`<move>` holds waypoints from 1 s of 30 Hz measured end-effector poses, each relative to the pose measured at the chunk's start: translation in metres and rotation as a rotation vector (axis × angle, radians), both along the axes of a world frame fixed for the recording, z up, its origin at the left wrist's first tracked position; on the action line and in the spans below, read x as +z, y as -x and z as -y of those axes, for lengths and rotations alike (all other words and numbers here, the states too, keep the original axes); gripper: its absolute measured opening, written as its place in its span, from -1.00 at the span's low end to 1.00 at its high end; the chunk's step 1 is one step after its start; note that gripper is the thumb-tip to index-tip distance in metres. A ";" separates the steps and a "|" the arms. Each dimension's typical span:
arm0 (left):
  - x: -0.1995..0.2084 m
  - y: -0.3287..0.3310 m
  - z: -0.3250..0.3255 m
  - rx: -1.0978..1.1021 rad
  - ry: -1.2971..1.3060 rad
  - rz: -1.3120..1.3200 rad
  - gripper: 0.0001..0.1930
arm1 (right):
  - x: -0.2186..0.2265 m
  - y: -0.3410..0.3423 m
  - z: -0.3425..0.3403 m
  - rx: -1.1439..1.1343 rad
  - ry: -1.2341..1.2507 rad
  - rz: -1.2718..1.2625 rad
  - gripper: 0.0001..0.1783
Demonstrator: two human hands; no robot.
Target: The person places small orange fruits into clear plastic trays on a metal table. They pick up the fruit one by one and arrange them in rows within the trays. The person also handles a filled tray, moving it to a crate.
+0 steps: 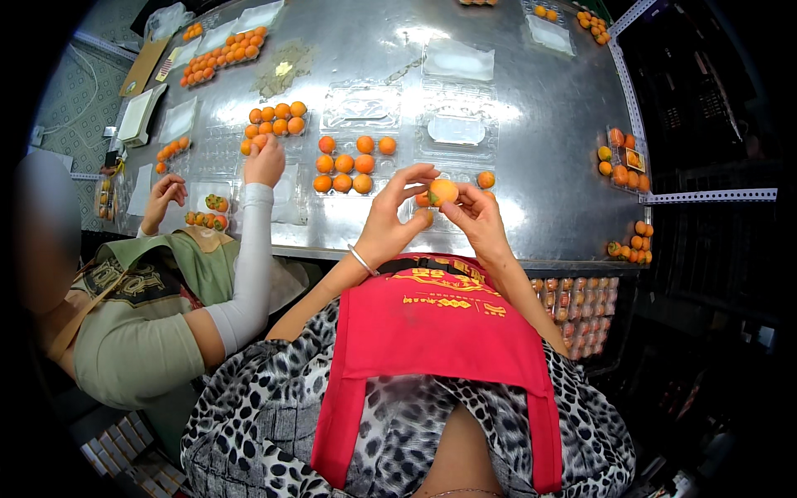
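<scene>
An orange persimmon (444,192) with a green calyx is raised over the near edge of the table, between my two hands. The thumb and fingers of my right hand (481,222) pinch it from the right. On its other side my left hand (393,211) curves with thumb and fingers apart, its fingertips close to the fruit's upper left. Below and behind it, more persimmons (486,179) lie on the table, partly hidden by my hands. To the left, several persimmons (343,163) sit in rows in a see-through plastic tray.
A co-worker's hand (264,159) reaches to persimmons (279,118) in a tray on the left. Transparent trays (455,124) with white pads lie on the metal table (548,149). Packed persimmons (627,162) stand at the right edge, and stacked packs (581,311) are below the table.
</scene>
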State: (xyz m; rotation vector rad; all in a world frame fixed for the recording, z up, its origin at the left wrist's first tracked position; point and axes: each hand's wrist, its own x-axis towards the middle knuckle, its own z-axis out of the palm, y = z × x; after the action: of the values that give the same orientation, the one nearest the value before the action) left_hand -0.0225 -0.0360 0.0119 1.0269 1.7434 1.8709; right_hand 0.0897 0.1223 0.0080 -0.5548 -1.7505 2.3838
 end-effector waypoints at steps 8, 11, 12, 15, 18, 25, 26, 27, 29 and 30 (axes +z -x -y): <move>-0.003 0.004 0.006 -0.120 0.090 0.617 -0.61 | -0.009 -0.001 -0.004 -0.027 -0.425 -0.194 -0.59; -0.003 0.001 0.004 -0.089 0.082 0.554 -0.57 | -0.003 -0.001 -0.003 -0.025 -0.481 -0.170 -0.56; -0.003 0.000 0.004 -0.068 0.067 0.550 -0.55 | -0.005 -0.001 -0.002 -0.045 -0.398 -0.160 -0.57; -0.007 -0.002 0.004 -0.028 0.019 0.522 -0.50 | -0.010 -0.001 -0.001 -0.081 -0.157 -0.099 -0.58; -0.012 -0.001 0.004 -0.028 -0.001 0.436 -0.49 | -0.012 -0.002 -0.003 -0.047 -0.014 0.004 -0.59; -0.020 -0.003 -0.001 0.013 0.023 0.077 -0.49 | -0.021 0.004 -0.001 -0.026 -0.180 -0.034 -0.56; -0.019 -0.003 -0.002 0.018 0.012 0.045 -0.51 | -0.020 0.005 -0.001 -0.048 -0.213 -0.055 -0.55; -0.016 -0.002 -0.002 0.027 0.045 0.005 -0.54 | -0.018 0.005 0.000 -0.072 -0.267 -0.085 -0.56; -0.010 -0.001 0.000 0.043 0.110 -0.074 -0.61 | -0.013 0.007 0.003 -0.120 -0.377 -0.145 -0.57; -0.011 0.001 0.001 0.053 0.140 -0.110 -0.64 | -0.011 0.008 0.005 -0.140 -0.452 -0.145 -0.57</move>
State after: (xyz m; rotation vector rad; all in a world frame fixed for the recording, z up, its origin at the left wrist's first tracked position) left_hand -0.0231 -0.0375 0.0004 1.0572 1.9514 1.7245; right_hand 0.0821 0.1176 -0.0033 -0.4103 -2.0164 1.8021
